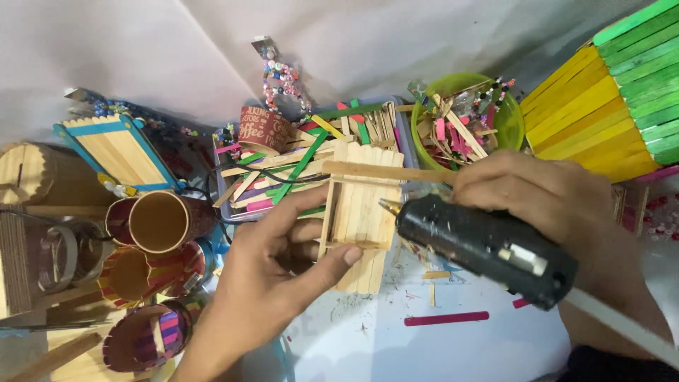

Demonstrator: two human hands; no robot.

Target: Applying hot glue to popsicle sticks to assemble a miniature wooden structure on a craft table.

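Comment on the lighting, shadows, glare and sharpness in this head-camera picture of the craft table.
Head view: soft, even light with faint shadows; slight sheen on the black glue gun, no harsh glare; the left hand and stick panel are fairly sharp; the right hand is slightly soft; edges bend, as on the yellow-green stick box.

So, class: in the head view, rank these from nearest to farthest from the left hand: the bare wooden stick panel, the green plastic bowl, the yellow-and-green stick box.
1. Bare wooden stick panel: held in the left hand.
2. Green plastic bowl: beyond, upper right of centre.
3. Yellow-and-green stick box: far top-right corner.
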